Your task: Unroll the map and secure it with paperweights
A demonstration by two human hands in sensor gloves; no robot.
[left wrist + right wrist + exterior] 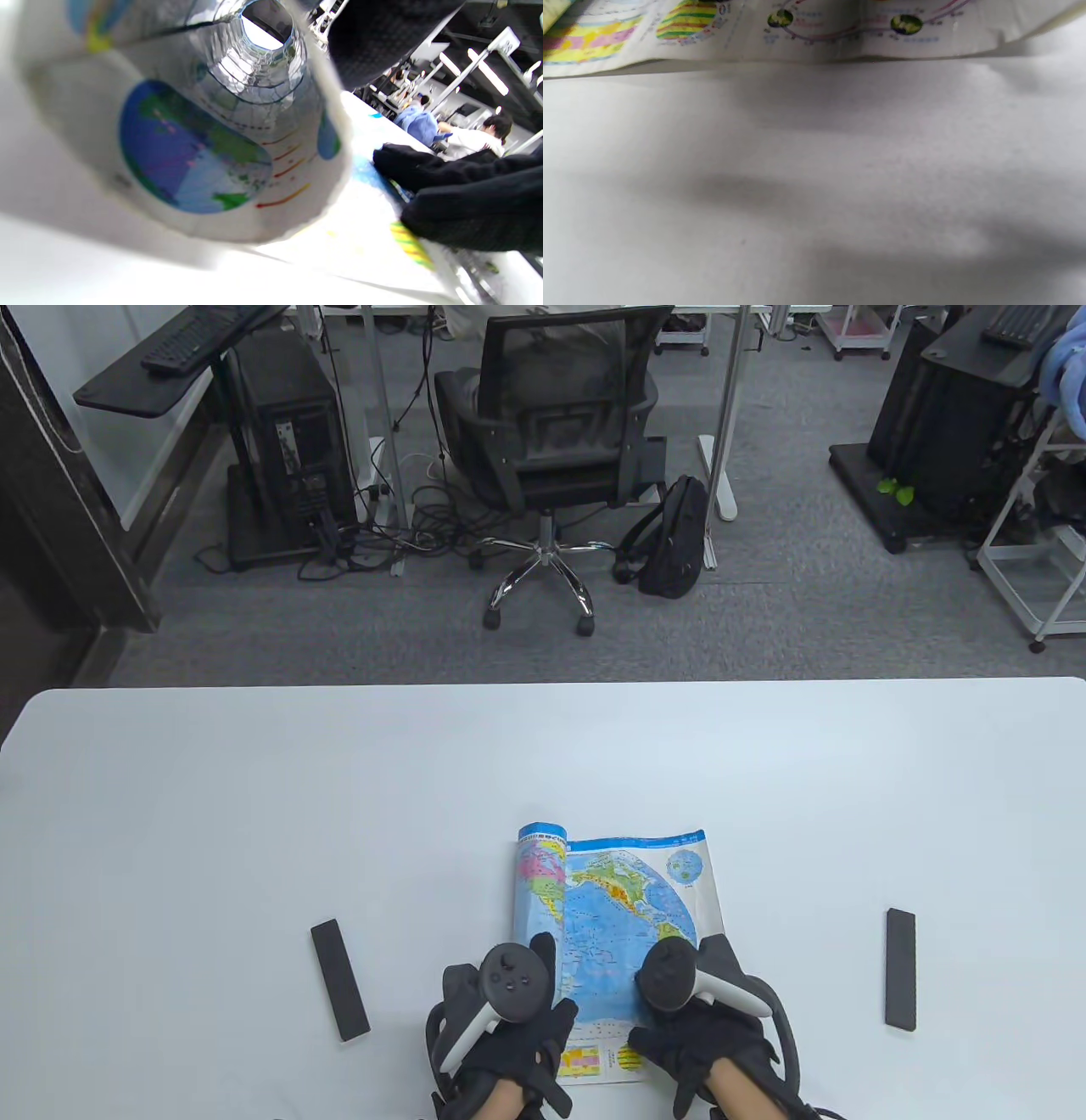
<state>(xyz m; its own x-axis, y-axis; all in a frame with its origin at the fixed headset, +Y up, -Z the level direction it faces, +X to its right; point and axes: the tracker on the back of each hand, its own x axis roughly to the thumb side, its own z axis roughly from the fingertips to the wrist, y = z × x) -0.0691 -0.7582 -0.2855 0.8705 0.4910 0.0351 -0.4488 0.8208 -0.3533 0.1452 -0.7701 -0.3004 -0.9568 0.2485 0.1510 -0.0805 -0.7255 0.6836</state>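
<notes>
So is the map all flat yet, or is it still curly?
Partly flat. The right part of the map lies open on the table, while its left part is a roll. The left hand rests by the roll and the right hand presses the near edge. Left to do: unroll the remainder and set the two black paperweights, left and right, on it; neither touches the map.

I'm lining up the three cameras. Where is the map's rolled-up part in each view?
Table view: rolled part along the map's left side, above the left hand.
Left wrist view: fills the left and centre, seen end-on.
Right wrist view: not visible.
Shared landmark: the white table.
</notes>
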